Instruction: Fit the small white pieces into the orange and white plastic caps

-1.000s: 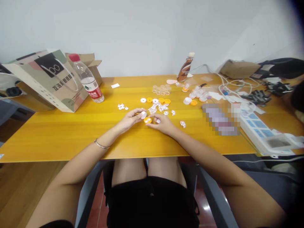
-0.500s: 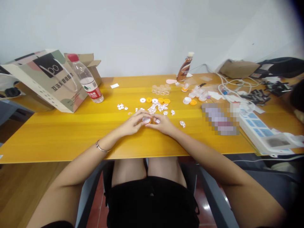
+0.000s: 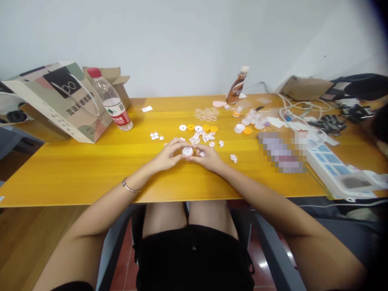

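Observation:
Between both hands is a round white cap [image 3: 187,151] with a small hole at its centre, its flat side turned up. My left hand [image 3: 169,155] grips it from the left with thumb and fingers. From the right, my right hand [image 3: 207,157] pinches its edge, and a small white piece [image 3: 202,154] shows within those fingers. Just beyond the hands lies a pile of white openwork pieces [image 3: 198,138]. A row of white and yellow round caps [image 3: 190,127] stands behind it. Small white parts [image 3: 156,136] lie to the left.
Clear cups [image 3: 206,114] sit farther back. A water bottle [image 3: 117,107] and a paper bag [image 3: 65,105] stand on the left, a brown drink bottle [image 3: 237,87] at the back. On the right are a blurred-out object [image 3: 281,153], a white box [image 3: 330,165] and cables [image 3: 298,106].
The round cap has turned between my fingers, so its white face with the central hole now shows instead of a clear top and orange rim. Both hands stay in nearly the same place.

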Available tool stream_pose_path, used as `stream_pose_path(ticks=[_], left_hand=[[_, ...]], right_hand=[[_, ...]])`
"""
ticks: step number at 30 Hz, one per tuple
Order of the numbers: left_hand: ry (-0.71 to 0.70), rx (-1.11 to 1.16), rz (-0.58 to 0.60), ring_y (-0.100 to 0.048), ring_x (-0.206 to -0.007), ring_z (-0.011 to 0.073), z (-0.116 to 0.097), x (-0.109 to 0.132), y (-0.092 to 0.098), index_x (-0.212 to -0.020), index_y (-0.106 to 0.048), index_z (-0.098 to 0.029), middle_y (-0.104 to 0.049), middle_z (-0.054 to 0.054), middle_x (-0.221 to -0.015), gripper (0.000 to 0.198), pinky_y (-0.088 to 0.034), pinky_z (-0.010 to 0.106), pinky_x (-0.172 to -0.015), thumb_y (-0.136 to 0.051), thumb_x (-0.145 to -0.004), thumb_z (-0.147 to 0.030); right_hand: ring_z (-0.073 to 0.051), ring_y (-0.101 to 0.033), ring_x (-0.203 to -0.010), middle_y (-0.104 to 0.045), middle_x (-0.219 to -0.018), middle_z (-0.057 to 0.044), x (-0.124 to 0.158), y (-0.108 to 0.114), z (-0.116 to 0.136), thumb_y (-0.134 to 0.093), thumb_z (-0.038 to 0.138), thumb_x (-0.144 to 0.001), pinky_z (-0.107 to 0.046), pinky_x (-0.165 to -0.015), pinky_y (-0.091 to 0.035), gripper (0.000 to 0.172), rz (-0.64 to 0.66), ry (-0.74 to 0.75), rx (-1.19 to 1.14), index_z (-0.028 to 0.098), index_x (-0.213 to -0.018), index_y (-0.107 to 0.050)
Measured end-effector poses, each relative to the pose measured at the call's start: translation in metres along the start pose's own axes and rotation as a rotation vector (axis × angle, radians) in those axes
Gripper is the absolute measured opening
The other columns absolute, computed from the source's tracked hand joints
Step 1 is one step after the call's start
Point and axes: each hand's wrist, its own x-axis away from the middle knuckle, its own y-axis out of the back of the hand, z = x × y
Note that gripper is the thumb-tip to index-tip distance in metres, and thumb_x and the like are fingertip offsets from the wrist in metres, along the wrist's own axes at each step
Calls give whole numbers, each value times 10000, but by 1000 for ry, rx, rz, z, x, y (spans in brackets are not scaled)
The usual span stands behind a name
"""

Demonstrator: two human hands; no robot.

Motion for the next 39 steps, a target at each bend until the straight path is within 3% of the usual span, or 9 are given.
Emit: stream_pose_path(ticks=[4,7,11,16,21,25,30,34,39], left_hand=[[77,43,-67,-549,-987,176,-2,-3,6,-1098,-607,-209,-597,79,-1034,258,-447,329,-853,-567,-863,-307],[144,-84,-97,-550,-951,175,-1,-2,12,-1068,-605,-188,-599,75,-1009,253,-450,318,-821,-573,-845,-303],[177,-295,12,-542,-926,188,2,3,15,-979,-616,-165,-564,57,-949,210,-438,365,-892,-586,-784,-236],[214,-367,119,-538,-926,203,6,6,14,-974,-616,-159,-548,61,-937,218,-441,381,-894,-571,-770,-222],[60,-322,82,-531,-990,197,-2,4,10,-1097,-592,-195,-555,71,-1022,279,-431,379,-922,-555,-854,-328],[-70,-249,164,-556,-968,186,-8,3,1,-1062,-610,-197,-604,71,-995,243,-448,358,-894,-524,-895,-351],[-92,-230,253,-572,-980,182,-6,4,-8,-1100,-613,-182,-618,92,-1043,274,-454,345,-903,-503,-910,-348],[-147,-258,292,-584,-942,164,-5,4,-13,-958,-660,-191,-647,67,-984,215,-436,326,-887,-470,-929,-285],[-126,-363,229,-580,-901,158,-5,3,-11,-917,-651,-206,-669,42,-932,200,-405,320,-840,-470,-928,-291]], right_hand=[[-81,-299,-532,-325,-561,83,-2,0,-3,-742,426,-618,-237,-559,-255,416,-2,-14,10,179,-943,-661],[-86,-315,-530,-331,-559,82,-4,2,-5,-744,408,-609,-240,-559,-262,401,-36,-55,19,181,-930,-668],[-89,-333,-537,-355,-565,78,-6,6,-5,-744,392,-602,-243,-569,-281,410,-88,-78,18,173,-942,-675],[-90,-341,-537,-362,-557,78,-7,9,-5,-736,380,-613,-243,-569,-289,415,-106,-82,17,177,-970,-681],[-95,-366,-541,-385,-558,73,-7,9,-3,-726,384,-622,-245,-569,-304,406,-126,-93,23,169,-963,-683],[-97,-366,-536,-384,-550,74,-7,10,-1,-714,409,-629,-246,-564,-315,427,-140,-106,9,166,-978,-677],[-104,-381,-543,-388,-544,75,-8,11,-3,-700,418,-642,-253,-573,-333,433,-150,-113,27,169,-996,-675],[-106,-381,-542,-388,-542,71,-8,11,-3,-695,426,-651,-261,-586,-355,433,-155,-96,43,167,-997,-680],[-103,-384,-553,-397,-554,65,-5,11,3,-679,456,-670,-256,-585,-357,437,-151,-85,29,173,-1003,-670]])
